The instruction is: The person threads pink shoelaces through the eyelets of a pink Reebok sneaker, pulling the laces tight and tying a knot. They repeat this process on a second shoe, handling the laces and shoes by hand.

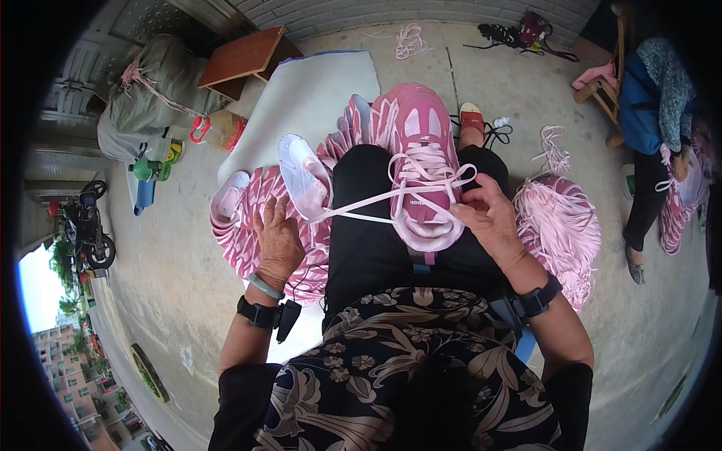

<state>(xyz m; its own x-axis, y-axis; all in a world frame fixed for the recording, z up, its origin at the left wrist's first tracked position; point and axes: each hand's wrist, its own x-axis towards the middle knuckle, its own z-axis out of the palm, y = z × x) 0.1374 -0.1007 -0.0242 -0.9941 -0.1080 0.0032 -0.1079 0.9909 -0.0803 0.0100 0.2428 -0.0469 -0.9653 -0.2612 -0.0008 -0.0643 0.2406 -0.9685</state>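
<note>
A pink sneaker point(421, 120) with white-pink mesh rests on my lap, its toe pointing away from me and its opening toward me. Its pale pink shoelace point(359, 202) is threaded through the eyelets, and a loop stands off at the right. From the shoe, the lace stretches straight to my left hand point(280, 242), whose thumb side is closed on it. My right hand point(490, 216), beside the shoe's collar, pinches the lace near the loop; the fingertips partly hide the grip. Against my left thigh lies another shoe point(304, 177) with a pale insole, beside a pile of pink sneakers point(259, 192).
A bundle of pink laces point(556, 225) sits at my right. Beyond my lap are a white sheet point(320, 98), a wooden board point(241, 56) and a jug point(218, 131). At the far right, another person point(654, 113) sits holding pink material. A motorcycle point(90, 225) stands far left.
</note>
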